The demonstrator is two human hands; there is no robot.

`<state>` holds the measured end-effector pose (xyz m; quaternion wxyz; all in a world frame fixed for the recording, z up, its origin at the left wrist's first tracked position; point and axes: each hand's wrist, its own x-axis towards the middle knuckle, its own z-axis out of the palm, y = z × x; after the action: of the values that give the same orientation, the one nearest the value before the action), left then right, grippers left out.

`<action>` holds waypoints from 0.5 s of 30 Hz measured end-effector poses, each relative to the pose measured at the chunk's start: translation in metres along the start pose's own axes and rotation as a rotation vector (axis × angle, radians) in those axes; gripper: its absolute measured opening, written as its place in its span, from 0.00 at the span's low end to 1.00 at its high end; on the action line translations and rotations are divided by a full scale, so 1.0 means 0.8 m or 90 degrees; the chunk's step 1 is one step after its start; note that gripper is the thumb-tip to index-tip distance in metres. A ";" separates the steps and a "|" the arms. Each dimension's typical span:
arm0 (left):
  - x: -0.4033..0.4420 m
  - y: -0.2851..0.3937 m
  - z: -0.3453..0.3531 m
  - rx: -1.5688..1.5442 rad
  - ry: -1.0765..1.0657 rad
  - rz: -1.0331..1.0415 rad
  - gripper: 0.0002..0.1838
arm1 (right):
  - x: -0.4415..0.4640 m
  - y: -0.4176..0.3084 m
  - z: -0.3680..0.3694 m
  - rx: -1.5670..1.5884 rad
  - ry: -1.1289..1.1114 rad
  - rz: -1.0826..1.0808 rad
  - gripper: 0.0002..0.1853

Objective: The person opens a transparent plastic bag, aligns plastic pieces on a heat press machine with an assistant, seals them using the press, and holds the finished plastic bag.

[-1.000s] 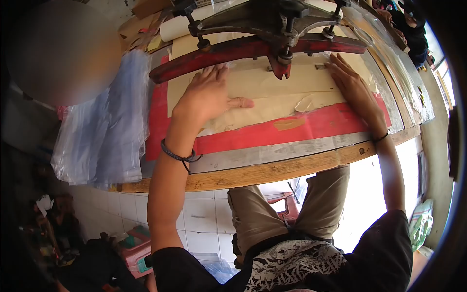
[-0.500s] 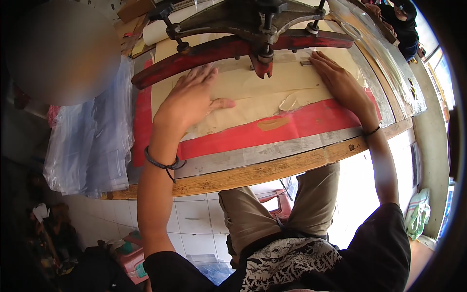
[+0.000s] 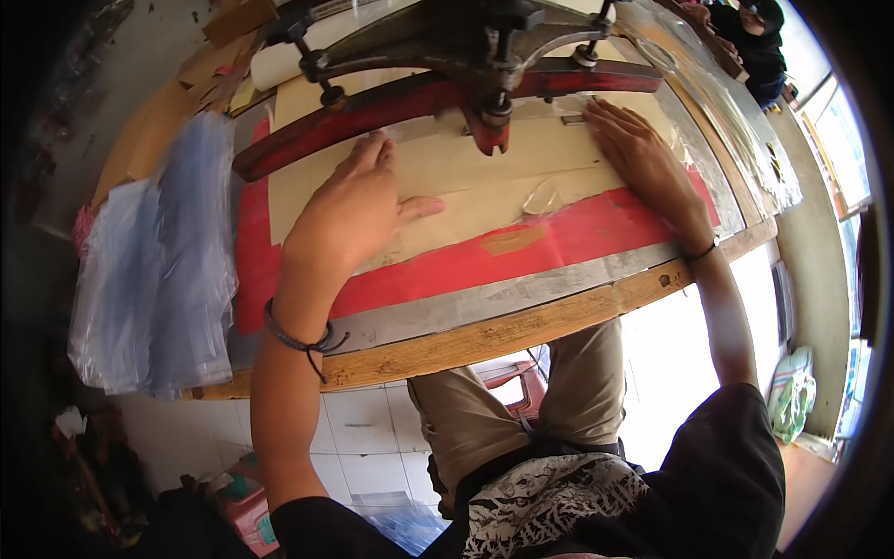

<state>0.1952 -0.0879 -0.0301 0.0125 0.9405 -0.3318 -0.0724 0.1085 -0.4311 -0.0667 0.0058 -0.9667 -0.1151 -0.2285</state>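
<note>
My left hand (image 3: 346, 207) rests on a beige sheet (image 3: 484, 177), its thumb stretched to the right and its fingers reaching to the near edge of a red metal bar (image 3: 372, 112). On the sheet's right side lies my right hand (image 3: 643, 163), flat, its fingertips beside a small metal piece (image 3: 573, 120). Neither hand appears to grip anything. The bar hangs under a dark metal frame (image 3: 424, 47) with screw knobs and has a forked red piece (image 3: 490, 138) at its middle. Beneath the beige sheet shows a red sheet (image 3: 577, 224). A small clear plastic scrap (image 3: 542, 197) lies near their border.
A stack of clear plastic sheets (image 3: 158, 279) hangs over the table's left end. More clear plastic (image 3: 736, 130) lies at the right. The wooden table edge (image 3: 503, 328) runs before my legs. Another person (image 3: 759, 47) is at the upper right. A red stool (image 3: 526, 391) stands below.
The view has shifted, so the table and bar appear slightly further left. My left fingers look more drawn together. My right hand stays flat on the sheet. A blurred round patch at upper left is gone.
</note>
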 end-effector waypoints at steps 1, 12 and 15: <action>0.000 0.002 0.002 -0.008 0.006 0.001 0.54 | 0.001 -0.002 -0.002 -0.006 0.004 -0.006 0.17; -0.008 0.013 0.004 -0.023 0.007 -0.012 0.58 | -0.001 -0.007 -0.005 0.080 -0.030 0.033 0.18; -0.005 0.007 0.016 -0.011 0.063 0.021 0.59 | -0.001 -0.003 -0.006 0.085 -0.026 0.036 0.18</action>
<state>0.1866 -0.0892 -0.0416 0.0383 0.9371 -0.3459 -0.0282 0.1053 -0.4291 -0.0628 0.0741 -0.9716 -0.1029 -0.2000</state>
